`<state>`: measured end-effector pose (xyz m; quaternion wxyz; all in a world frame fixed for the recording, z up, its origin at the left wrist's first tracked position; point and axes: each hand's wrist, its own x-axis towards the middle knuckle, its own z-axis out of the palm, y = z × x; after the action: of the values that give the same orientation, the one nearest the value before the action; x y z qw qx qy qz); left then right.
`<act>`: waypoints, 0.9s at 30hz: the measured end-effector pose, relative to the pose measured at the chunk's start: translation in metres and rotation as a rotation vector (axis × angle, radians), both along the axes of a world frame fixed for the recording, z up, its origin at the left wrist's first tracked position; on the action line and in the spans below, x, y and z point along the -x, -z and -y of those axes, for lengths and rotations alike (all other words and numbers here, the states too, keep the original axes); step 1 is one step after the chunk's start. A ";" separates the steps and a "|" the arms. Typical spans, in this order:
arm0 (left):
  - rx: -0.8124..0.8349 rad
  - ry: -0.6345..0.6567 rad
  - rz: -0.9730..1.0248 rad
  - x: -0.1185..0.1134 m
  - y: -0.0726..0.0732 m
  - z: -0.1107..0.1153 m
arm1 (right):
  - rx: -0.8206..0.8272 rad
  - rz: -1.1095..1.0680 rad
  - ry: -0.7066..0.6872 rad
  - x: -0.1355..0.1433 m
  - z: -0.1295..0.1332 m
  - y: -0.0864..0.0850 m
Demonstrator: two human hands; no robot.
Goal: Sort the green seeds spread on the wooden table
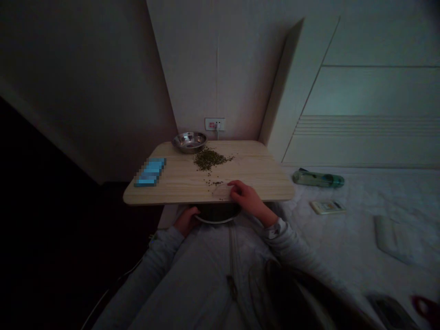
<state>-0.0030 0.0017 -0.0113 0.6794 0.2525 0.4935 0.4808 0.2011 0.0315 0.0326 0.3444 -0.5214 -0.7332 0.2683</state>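
Note:
A wooden board table point(254, 169) carries a loose pile of small green beans point(209, 159), with stray ones scattered toward the near edge. My right hand point(242, 195) is over the near edge, its fingers bent and pressed together beside the stray beans; what they hold, if anything, is too small to tell. Below the edge, my left hand point(187, 220) grips the left rim of a dark bowl point(218, 215), which is partly hidden under the board. A shiny steel bowl point(190, 142) stands at the back left of the board, next to the pile.
A blurred blue phone-like object point(150, 172) lies on the board's left side. On the white bed point(360, 192) at the right are a green bottle point(318, 178), a phone point(327, 207) and a pale packet point(393, 236). A wall socket point(215, 124) is behind the board.

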 end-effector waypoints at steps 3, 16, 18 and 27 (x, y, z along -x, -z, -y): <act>0.037 0.030 0.032 -0.001 -0.002 0.000 | 0.024 -0.033 -0.067 0.004 0.003 0.000; 0.040 -0.026 0.013 -0.001 -0.003 0.001 | 0.071 -0.278 0.000 -0.010 -0.045 0.004; 0.057 -0.018 0.012 -0.002 -0.004 0.001 | 0.058 -0.258 -0.007 -0.009 -0.045 0.005; 0.036 -0.009 0.047 -0.001 -0.001 0.000 | 0.001 -0.217 0.032 -0.009 -0.041 0.002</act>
<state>-0.0024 0.0018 -0.0101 0.6930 0.2266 0.4873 0.4806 0.2097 0.0722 0.0311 0.4258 -0.5011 -0.6830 0.3180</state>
